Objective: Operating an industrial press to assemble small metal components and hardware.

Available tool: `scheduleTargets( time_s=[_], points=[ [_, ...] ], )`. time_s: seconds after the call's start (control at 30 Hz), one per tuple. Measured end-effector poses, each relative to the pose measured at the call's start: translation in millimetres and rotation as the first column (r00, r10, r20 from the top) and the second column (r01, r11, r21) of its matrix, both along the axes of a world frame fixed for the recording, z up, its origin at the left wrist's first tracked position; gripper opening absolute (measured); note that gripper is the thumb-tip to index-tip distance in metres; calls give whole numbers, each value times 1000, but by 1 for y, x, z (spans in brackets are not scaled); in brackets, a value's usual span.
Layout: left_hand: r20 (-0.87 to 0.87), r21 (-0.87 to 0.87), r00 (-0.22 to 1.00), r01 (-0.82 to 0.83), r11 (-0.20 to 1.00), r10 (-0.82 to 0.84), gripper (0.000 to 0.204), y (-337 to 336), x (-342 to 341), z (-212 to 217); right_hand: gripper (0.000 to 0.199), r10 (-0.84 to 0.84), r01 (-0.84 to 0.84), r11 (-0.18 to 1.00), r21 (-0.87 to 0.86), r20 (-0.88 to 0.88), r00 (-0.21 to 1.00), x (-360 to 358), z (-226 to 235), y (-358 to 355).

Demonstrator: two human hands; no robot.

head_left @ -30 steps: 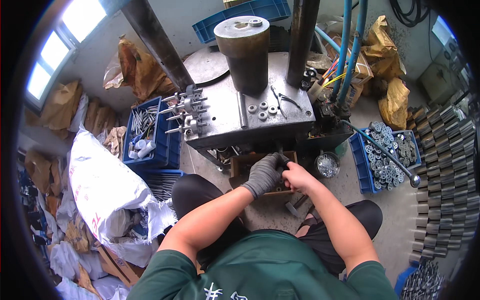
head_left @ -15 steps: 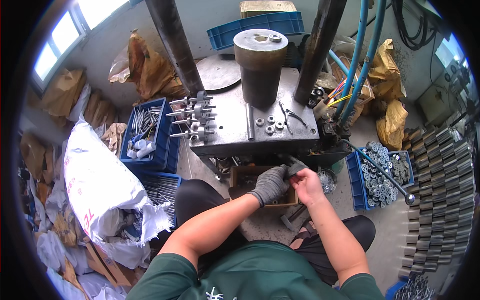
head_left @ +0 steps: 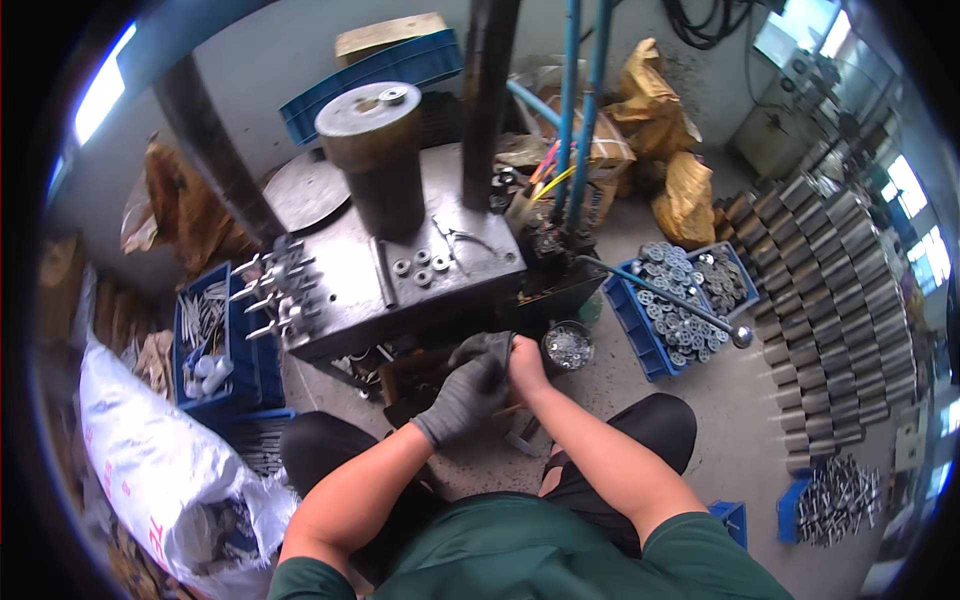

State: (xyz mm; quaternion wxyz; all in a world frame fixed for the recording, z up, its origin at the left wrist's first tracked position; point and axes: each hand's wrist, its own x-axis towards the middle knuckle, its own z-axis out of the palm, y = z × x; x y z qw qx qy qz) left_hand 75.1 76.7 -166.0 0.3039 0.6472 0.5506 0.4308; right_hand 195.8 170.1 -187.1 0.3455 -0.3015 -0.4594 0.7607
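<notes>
While your gloved left hand point(head_left: 462, 398) and bare right hand point(head_left: 527, 370) meet in front of the steel table's point(head_left: 345, 280) front edge, your right closes on grey fabric point(head_left: 500, 350) at the left's fingertips; whether the left grips cannot be told. Four rings point(head_left: 424, 279) and a rod point(head_left: 384, 274) lie near that edge, pliers point(head_left: 452, 236) near the front right corner. Off that corner stands a bowl point(head_left: 546, 356); floor point(head_left: 610, 380) shows between it and the blue crate point(head_left: 628, 330), giving your right hand side room.
</notes>
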Motion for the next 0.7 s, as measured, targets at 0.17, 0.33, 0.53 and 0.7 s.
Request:
scheduleTargets(
  time_s=[0.17,0.33,0.53,0.7],
  points=[
    [-286,-146,958,-7,989,-36,35,-5,-4,-12,31,170,-122,967,-222,210,963,-1,31,-14],
    [-340,-250,937,-174,953,82,32,0,11,9,40,158,-195,914,-356,-131,979,-12,37,-9],
    [9,-176,997,-75,981,78,24,-16,14,7,33,-72,-30,933,-358,-266,961,-25,8,3],
    [-276,-87,961,-24,996,-1,21,-22,21,27,37,-23,-2,921,-389,-58,998,-31,-39,22]
  ],
)
